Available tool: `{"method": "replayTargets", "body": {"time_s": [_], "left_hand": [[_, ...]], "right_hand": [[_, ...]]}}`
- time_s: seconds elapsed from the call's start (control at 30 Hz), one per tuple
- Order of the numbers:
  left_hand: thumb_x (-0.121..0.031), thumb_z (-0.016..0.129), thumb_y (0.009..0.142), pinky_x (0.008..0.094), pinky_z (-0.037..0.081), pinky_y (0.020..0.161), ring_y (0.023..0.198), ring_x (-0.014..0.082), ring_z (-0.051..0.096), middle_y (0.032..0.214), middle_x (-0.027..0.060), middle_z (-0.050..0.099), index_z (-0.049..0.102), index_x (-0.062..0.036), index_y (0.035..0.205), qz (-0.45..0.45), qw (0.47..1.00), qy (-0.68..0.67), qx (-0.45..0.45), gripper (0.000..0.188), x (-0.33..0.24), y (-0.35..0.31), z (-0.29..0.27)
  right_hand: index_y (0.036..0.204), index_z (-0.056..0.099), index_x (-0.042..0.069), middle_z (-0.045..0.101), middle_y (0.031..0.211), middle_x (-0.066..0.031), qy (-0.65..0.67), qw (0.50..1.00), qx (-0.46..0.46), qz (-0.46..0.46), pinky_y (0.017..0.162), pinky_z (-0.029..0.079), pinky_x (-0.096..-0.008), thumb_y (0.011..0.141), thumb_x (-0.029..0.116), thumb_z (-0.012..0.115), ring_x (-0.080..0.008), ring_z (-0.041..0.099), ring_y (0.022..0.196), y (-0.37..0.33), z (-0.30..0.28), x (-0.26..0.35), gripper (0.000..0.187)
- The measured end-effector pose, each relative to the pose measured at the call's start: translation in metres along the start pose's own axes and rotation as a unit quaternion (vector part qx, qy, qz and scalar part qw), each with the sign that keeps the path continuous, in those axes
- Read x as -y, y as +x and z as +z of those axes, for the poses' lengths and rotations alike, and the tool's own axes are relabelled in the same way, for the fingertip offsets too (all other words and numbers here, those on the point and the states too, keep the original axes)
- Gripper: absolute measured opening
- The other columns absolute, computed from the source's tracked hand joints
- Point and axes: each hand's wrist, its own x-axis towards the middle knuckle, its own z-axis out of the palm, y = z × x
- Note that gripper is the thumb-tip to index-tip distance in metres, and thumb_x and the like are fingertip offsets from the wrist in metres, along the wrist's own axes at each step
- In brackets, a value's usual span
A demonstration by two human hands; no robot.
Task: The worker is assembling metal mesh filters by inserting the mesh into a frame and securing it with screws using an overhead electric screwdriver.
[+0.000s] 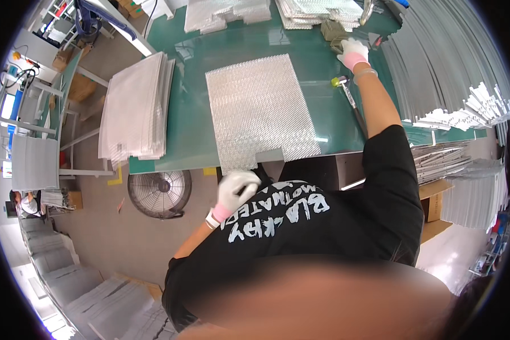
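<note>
A silvery mesh-textured sheet (260,107) with a notched near edge lies on the green table (190,113). My left hand (238,191), in a white glove with a pink cuff, is at the front edge, just below the sheet's near-left tab. Its fingers are curled; whether anything is in them is hidden. My right hand (355,52), gloved the same way, reaches to the back right. Its fingers are bent around the edge of an olive-green block-like thing (332,30). Nearer me lies a hammer (348,96) with a yellow-green and dark head, beside my right forearm.
Stacked pale sheets (136,107) lie at the table's left; further mesh stacks (226,14) (317,11) stand along the back. Many grey strips (442,62) are piled on the right. A round floor fan (161,190) stands below the front edge.
</note>
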Motion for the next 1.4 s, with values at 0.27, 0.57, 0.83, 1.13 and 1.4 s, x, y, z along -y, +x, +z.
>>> {"method": "replayTargets", "body": {"time_s": [0.27,0.57,0.83,1.13,1.4], "left_hand": [[-0.031,0.058,0.099,0.0353,0.053,0.081,0.092,0.0232,0.065,0.102,0.0151,0.066,0.059,0.0034,0.105,-0.459,0.741,-0.441,-0.216,0.035,0.024,-0.011,0.042],[-0.024,0.056,0.101,0.0372,0.058,0.082,0.094,0.0257,0.069,0.104,0.0161,0.068,0.063,0.0085,0.107,-0.441,0.757,-0.431,-0.216,0.033,0.051,-0.039,0.069],[-0.027,0.063,0.097,0.0303,0.058,0.077,0.086,0.017,0.068,0.101,0.012,0.069,0.065,0.0072,0.111,-0.472,0.769,-0.397,-0.17,0.037,0.052,-0.052,0.075],[-0.031,0.064,0.096,0.0227,0.043,0.052,0.058,0.0073,0.056,0.075,0.0006,0.064,0.064,-0.0032,0.099,-0.483,0.805,-0.337,-0.072,0.028,0.046,-0.047,0.069],[-0.022,0.059,0.099,0.0252,0.052,0.06,0.069,0.0097,0.062,0.09,0.0038,0.066,0.06,-0.0025,0.111,-0.459,0.76,-0.452,-0.086,0.023,0.04,-0.043,0.068]], "right_hand": [[0.094,0.067,0.001,0.064,0.09,-0.016,0.462,0.839,-0.118,-0.261,0.077,0.05,-0.0403,0.085,0.023,0.065,-0.0314,0.063,0.087,-0.201,-0.067,0.093,0.023],[0.125,0.055,0.001,0.065,0.112,-0.0094,0.886,0.257,0.365,0.128,0.084,0.056,-0.0324,0.101,0.024,0.054,-0.0167,0.065,0.096,-0.397,0.061,0.174,0.033],[0.116,0.061,-0.001,0.069,0.102,-0.0094,0.826,0.437,0.328,0.14,0.072,0.057,-0.0271,0.099,0.023,0.058,-0.0138,0.067,0.08,-0.385,0.044,0.173,0.029],[0.086,0.064,0.0,0.065,0.074,-0.0046,0.796,0.534,0.166,0.232,0.062,0.05,-0.0249,0.096,0.027,0.063,-0.0102,0.059,0.063,-0.381,0.042,0.175,0.029],[0.083,0.064,0.002,0.064,0.072,-0.0034,0.773,0.565,0.16,0.239,0.061,0.048,-0.0241,0.096,0.029,0.064,-0.0088,0.058,0.063,-0.384,0.044,0.179,0.03]]}}
